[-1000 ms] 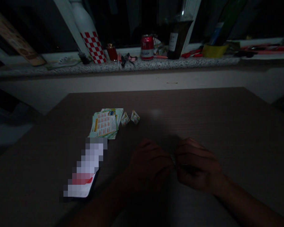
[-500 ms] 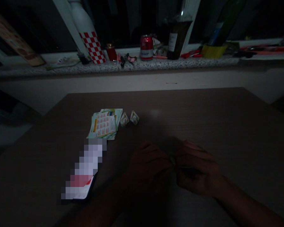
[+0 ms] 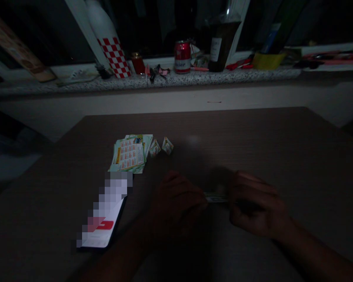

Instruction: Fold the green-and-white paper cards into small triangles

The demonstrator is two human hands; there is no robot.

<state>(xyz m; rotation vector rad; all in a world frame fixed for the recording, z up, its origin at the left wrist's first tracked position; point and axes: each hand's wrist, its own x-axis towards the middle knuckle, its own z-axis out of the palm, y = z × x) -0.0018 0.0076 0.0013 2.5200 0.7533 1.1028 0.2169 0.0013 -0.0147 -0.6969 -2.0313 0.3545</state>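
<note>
The strip (image 3: 216, 199) spans the gap between left hand (image 3: 179, 201) and right hand (image 3: 259, 205), each grip pinching one end — apparently a folding step, with folded pieces (image 3: 167, 146) beyond the left grip — and calls next for steady, even control.

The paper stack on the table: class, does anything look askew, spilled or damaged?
Askew, yes: the paper stack, just beyond the phone, has edges fanned out rather than squared up. No spill or damage is visible in this dim light.
</note>
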